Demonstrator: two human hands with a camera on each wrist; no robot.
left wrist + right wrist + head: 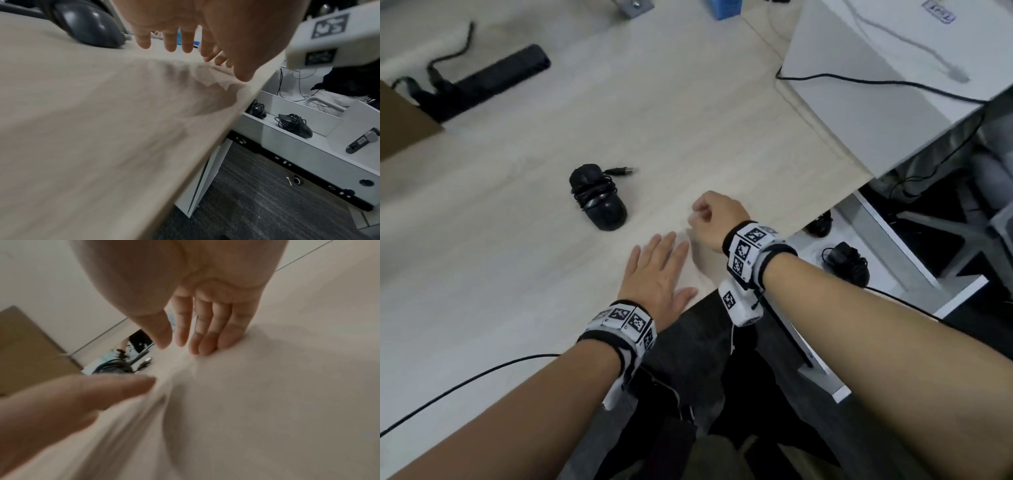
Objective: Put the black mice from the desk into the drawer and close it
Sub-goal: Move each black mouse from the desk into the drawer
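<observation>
From the head view, one black mouse (599, 198) lies on the worktop (482, 240); my left hand (659, 274) is flat, my right hand (714, 219) loosely curled, both empty. I should grip body and cord together. The left wrist view shows the drawer (308, 155) open with two mice inside. The right wrist view shows relaxed fingers (205, 331) near the surface.

One mouse (599, 197) lies on the desk (517, 240), its plug (625, 170) just behind it, with the power strip (493, 80) well behind to the left and the box (400, 123) at the left edge. The drawer (287, 155) stands open below the desk's right edge, with two mice (296, 125) and a small device (363, 142) in it. Both hands hover over the desk's near right corner, the left hand (659, 274) just before the right hand (717, 219).
</observation>
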